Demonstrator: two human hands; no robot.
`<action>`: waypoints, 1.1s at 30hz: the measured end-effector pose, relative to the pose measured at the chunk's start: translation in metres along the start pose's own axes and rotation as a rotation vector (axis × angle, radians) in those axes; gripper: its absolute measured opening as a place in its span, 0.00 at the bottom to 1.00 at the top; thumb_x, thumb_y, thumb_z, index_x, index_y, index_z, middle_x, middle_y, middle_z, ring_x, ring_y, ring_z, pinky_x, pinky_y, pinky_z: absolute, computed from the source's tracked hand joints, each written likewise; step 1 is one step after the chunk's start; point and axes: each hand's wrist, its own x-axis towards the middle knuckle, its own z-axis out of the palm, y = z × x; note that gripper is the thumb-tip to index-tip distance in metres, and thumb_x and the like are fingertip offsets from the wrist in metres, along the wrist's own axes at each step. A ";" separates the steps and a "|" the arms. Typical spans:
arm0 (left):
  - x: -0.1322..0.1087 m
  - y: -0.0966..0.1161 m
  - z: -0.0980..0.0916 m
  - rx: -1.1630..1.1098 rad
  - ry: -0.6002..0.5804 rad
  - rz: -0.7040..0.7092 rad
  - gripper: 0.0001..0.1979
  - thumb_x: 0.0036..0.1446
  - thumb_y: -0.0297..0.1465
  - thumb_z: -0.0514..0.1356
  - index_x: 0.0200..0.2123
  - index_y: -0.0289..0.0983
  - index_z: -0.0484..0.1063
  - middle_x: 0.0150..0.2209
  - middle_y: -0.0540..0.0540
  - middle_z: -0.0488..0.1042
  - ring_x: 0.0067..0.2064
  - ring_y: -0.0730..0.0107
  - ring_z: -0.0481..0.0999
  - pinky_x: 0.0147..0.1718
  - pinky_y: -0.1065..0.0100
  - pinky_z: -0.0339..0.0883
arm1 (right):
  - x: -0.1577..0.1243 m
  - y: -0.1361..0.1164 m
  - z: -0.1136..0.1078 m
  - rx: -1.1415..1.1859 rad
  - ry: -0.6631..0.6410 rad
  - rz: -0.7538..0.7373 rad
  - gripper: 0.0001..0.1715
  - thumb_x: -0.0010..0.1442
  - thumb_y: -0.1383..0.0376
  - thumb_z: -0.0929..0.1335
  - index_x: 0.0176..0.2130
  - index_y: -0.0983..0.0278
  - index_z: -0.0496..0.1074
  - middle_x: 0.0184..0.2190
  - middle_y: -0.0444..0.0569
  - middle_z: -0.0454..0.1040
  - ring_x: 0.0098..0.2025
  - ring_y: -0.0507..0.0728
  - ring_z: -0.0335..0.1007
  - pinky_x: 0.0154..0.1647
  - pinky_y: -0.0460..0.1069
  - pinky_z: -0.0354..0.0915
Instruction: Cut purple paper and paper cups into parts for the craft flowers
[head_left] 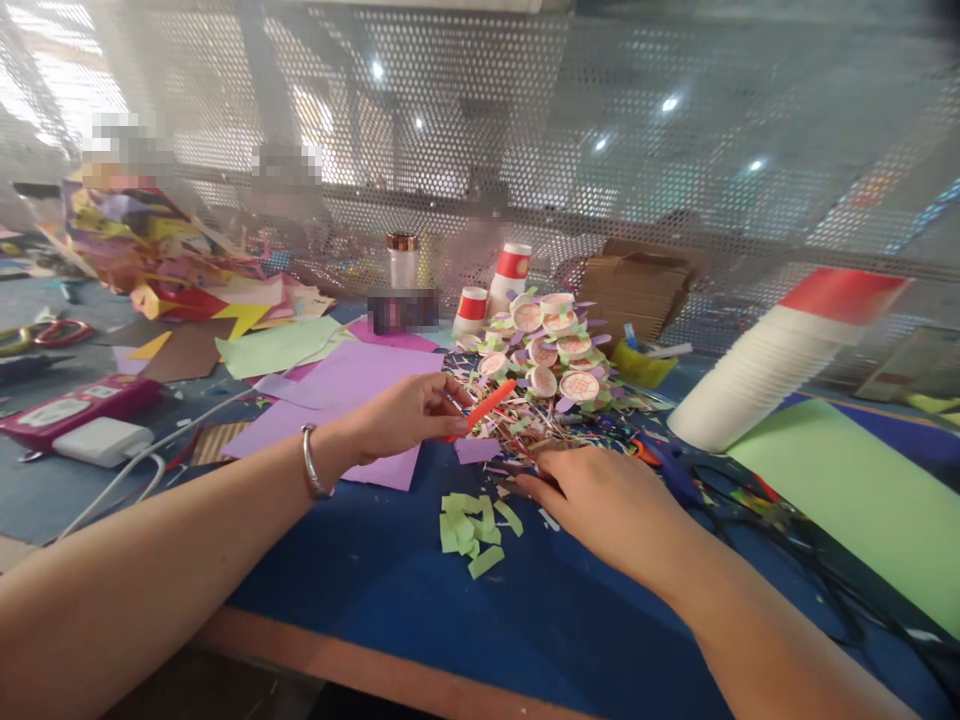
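My left hand [401, 415] pinches a small red-orange paper strip [489, 403] between thumb and fingers, just above the blue table [390, 590]. My right hand [607, 500] rests palm down on the table, its fingers curled toward a litter of thin paper slivers [525, 415]; what they hold, if anything, is hidden. Behind both hands lies a pile of finished paper flowers with round printed centres [551, 350]. Several green paper scraps [472, 525] lie between my hands. A bracelet sits on my left wrist.
A tilted stack of red-rimmed paper cups [780, 360] lies at the right beside a green sheet [862, 500] and scissors [720, 490]. Purple sheets [352, 390], a charger with cable [101, 440] and a pink box [75, 405] are at the left. A perforated metal screen [525, 130] closes the back.
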 end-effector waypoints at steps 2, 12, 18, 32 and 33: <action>0.001 -0.002 -0.002 0.149 0.065 0.072 0.13 0.56 0.29 0.64 0.44 0.35 0.69 0.32 0.48 0.76 0.35 0.69 0.75 0.36 0.65 0.68 | 0.000 0.000 -0.001 -0.002 0.001 0.006 0.20 0.68 0.55 0.64 0.35 0.63 0.79 0.32 0.55 0.83 0.37 0.68 0.81 0.32 0.55 0.67; -0.004 0.005 -0.004 0.431 0.172 0.278 0.10 0.56 0.27 0.63 0.42 0.37 0.72 0.37 0.46 0.78 0.37 0.69 0.76 0.40 0.65 0.71 | 0.000 0.002 -0.004 0.046 0.029 0.009 0.19 0.70 0.61 0.62 0.38 0.61 0.81 0.35 0.54 0.83 0.38 0.66 0.81 0.33 0.54 0.65; -0.012 0.015 0.009 0.444 0.100 0.373 0.06 0.57 0.28 0.62 0.40 0.38 0.73 0.38 0.48 0.78 0.39 0.70 0.76 0.41 0.67 0.70 | 0.004 0.003 -0.004 0.444 0.218 0.025 0.21 0.67 0.50 0.64 0.41 0.61 0.78 0.26 0.48 0.80 0.28 0.59 0.77 0.25 0.49 0.61; -0.011 0.016 0.008 0.740 0.072 0.499 0.07 0.59 0.23 0.57 0.40 0.38 0.71 0.39 0.45 0.76 0.44 0.64 0.73 0.45 0.63 0.66 | 0.002 -0.005 0.005 0.739 0.265 -0.228 0.14 0.68 0.59 0.64 0.46 0.61 0.76 0.36 0.47 0.80 0.33 0.55 0.75 0.31 0.47 0.67; -0.011 0.016 0.005 0.794 0.040 0.494 0.08 0.59 0.22 0.56 0.39 0.38 0.72 0.39 0.45 0.76 0.45 0.63 0.72 0.46 0.62 0.66 | 0.002 -0.005 0.005 0.702 0.264 -0.236 0.13 0.68 0.61 0.64 0.45 0.61 0.76 0.36 0.47 0.80 0.34 0.55 0.76 0.32 0.47 0.67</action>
